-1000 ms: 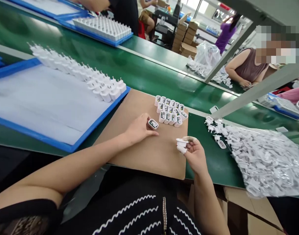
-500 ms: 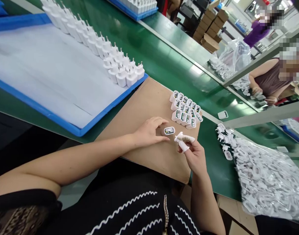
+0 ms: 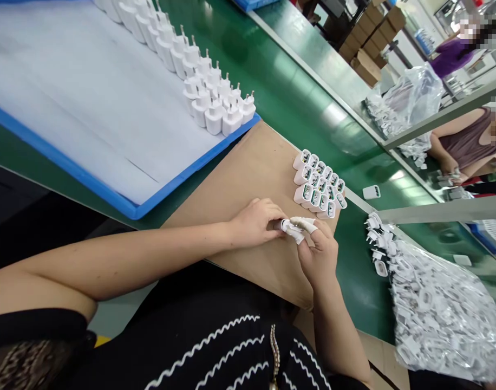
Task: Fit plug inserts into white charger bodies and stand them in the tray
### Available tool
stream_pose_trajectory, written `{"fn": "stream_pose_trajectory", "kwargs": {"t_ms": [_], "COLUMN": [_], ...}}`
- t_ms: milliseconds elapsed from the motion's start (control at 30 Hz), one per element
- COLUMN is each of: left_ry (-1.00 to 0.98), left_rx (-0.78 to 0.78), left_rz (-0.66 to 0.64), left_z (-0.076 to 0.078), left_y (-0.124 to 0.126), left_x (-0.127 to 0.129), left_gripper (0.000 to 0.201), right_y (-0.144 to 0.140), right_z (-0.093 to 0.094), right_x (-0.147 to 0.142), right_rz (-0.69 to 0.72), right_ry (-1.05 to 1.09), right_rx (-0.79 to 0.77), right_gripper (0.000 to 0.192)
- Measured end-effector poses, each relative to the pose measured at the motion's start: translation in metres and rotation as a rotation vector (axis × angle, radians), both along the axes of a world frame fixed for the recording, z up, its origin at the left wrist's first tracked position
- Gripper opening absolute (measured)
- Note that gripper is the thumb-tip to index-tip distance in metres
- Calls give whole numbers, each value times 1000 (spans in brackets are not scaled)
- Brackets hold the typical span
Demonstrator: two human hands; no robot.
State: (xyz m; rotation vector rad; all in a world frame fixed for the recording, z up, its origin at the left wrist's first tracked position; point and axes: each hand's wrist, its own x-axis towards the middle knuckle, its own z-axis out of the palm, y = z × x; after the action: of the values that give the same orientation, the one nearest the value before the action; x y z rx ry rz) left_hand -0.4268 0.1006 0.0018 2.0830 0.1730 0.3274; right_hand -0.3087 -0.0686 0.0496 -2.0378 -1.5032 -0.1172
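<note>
Over the brown cardboard, my left hand [image 3: 256,223] is closed around a white charger housing [image 3: 277,223], mostly hidden by the fingers. My right hand [image 3: 321,254], with white covers on its thumb and index finger, pinches a small white plug cover [image 3: 286,225] against the housing's open end. How far the two parts are joined, I cannot tell. Just beyond my hands stand several open charger housings [image 3: 321,187] in tight rows, with circuit boards showing inside.
A blue-rimmed tray [image 3: 136,210] at the left bears rows of finished-looking plug chargers [image 3: 215,115]. At the right lies a clear bag of white plug covers [image 3: 443,309], with several loose covers [image 3: 380,238] beside it. Across a metal frame [image 3: 446,212], a co-worker [image 3: 467,138] handles small parts.
The plug cover in my right hand has come left to the charger housing. My left hand, open around the housing before, has closed on it. The camera view has shifted slightly.
</note>
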Motion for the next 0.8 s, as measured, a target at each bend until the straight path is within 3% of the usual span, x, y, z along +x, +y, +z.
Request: {"fn": "stream_pose_trajectory", "kwargs": {"t_ms": [300, 667, 800], "left_ry": [35, 43, 8], "left_rx": [-4, -21, -33], "left_rz": [-8, -18, -5], "left_z": [5, 4, 0], "left_y": [2, 4, -1], "left_x": [0, 1, 4], "left_gripper": [22, 20, 20], "right_y": [1, 1, 2], "right_z": [-6, -6, -17], "right_x": [1, 16, 11], "right_rz": [-31, 27, -10], "right_ry": [-64, -270, -170], "right_rx": [33, -60, -19], "right_gripper": [22, 27, 28]}}
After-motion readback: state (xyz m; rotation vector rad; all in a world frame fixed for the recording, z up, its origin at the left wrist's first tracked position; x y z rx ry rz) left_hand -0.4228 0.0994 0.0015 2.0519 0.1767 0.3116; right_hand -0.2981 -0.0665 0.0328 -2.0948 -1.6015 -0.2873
